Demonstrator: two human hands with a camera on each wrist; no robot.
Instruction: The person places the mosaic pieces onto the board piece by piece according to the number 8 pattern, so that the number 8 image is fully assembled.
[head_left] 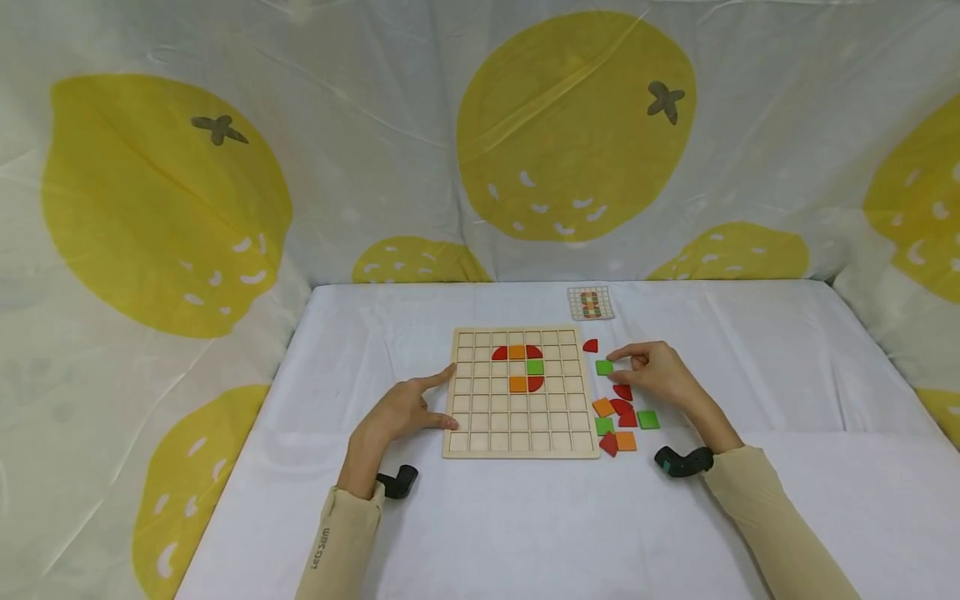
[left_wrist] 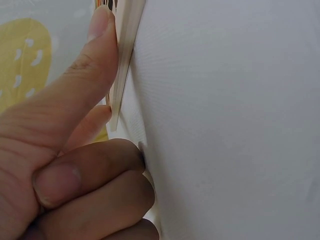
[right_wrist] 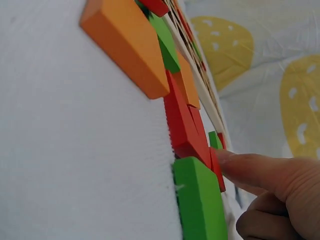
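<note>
A square wooden grid board [head_left: 480, 427] lies on the white cloth. In its upper middle cells sit red quarter-round pieces [head_left: 536, 383], orange squares [head_left: 517, 384] and a green square [head_left: 535, 367]. My left hand [head_left: 401, 410] touches the board's left edge with spread thumb and forefinger; in the left wrist view its other fingers [left_wrist: 95, 172] are curled beside the board. Just right of the board, my right hand [head_left: 660, 375] pinches a green square tile [head_left: 604, 367] between thumb and forefinger. Its thumb [right_wrist: 250, 167] is partly visible in the right wrist view.
Below the right hand lie loose orange [head_left: 626, 441], red [head_left: 622, 391] and green [head_left: 648, 419] pieces. A single red piece [head_left: 591, 345] lies above. Behind the board is a small pattern card [head_left: 590, 303]. A lemon-print curtain [head_left: 375, 167] hangs behind the table.
</note>
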